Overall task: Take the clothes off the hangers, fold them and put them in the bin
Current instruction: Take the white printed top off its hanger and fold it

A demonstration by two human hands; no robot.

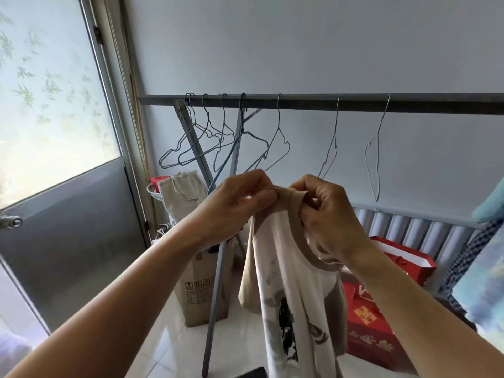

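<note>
shirt collar point(294, 219) pinched, left hand point(237, 205), right hand point(330, 216)

Rail point(327, 103): one. Wire hangers point(279, 115) hooked on it: eight by count of hooks, though the leftmost ones overlap and the tally there may be off by one. Garments: one shirt point(275, 268). Hands pinching it: two, the left hand point(234, 203) and the right hand point(327, 214). On the floor: one cardboard box point(196, 296), one canvas tote point(180, 192), one red gift bag point(403, 259), one red box point(365, 331).
</note>
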